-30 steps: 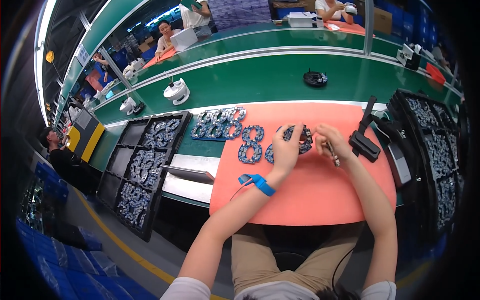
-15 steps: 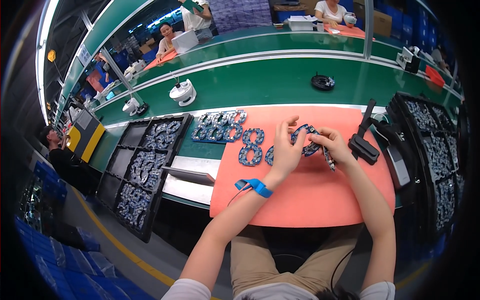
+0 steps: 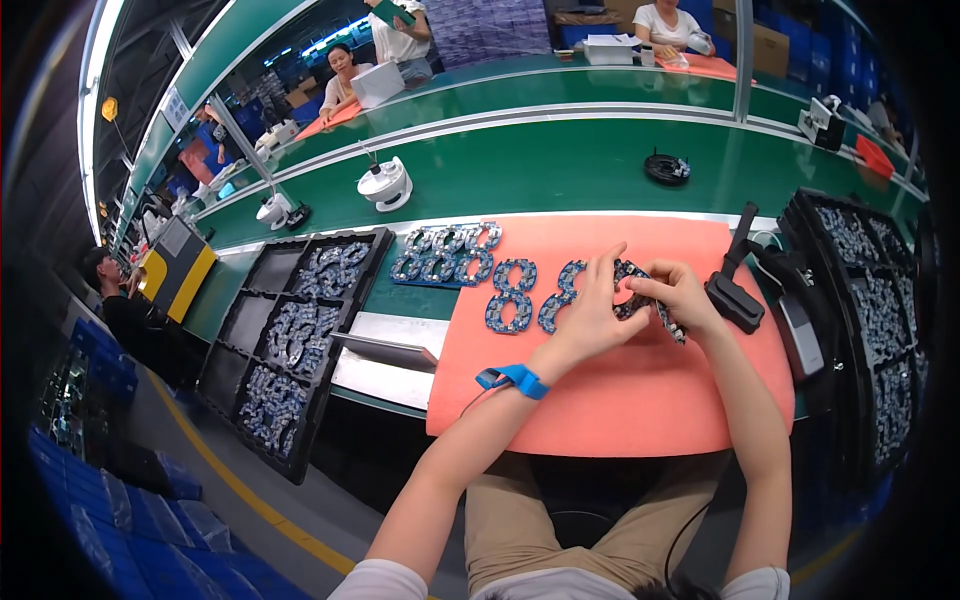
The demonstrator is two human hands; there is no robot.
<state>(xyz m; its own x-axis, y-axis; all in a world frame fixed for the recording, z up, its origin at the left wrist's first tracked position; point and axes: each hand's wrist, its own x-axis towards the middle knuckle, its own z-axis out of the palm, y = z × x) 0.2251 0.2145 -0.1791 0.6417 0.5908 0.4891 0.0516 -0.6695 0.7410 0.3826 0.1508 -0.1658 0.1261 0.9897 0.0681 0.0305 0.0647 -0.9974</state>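
Note:
Above the salmon mat [image 3: 580, 420], my right hand [image 3: 682, 298] pinches a dark circuit board [image 3: 630, 272] from its right side. A narrow strip of parts [image 3: 671, 326] hangs below those fingers. My left hand [image 3: 592, 318] is around the board's left edge, fingers stretched upward and thumb beneath, partly covering it. Left of my hands, a blue figure-eight circuit board [image 3: 511, 297] lies on the mat. Another such board [image 3: 560, 298] is partly hidden behind my left hand. Farther left, a joined panel of figure-eight boards [image 3: 445, 254] rests at the mat's edge.
Black compartment trays with boards stand left [image 3: 300, 335] and right [image 3: 868, 290]. A black strapped device [image 3: 735, 300] lies on the mat's right. White devices [image 3: 385, 184] and a round black part [image 3: 667, 168] sit on the green belt [image 3: 520, 170]. Several people work beyond.
The held board has turned, showing a darker side. My left hand's fingers have drawn closer together against it, and my right hand has shifted slightly down. The whole view has moved a little.

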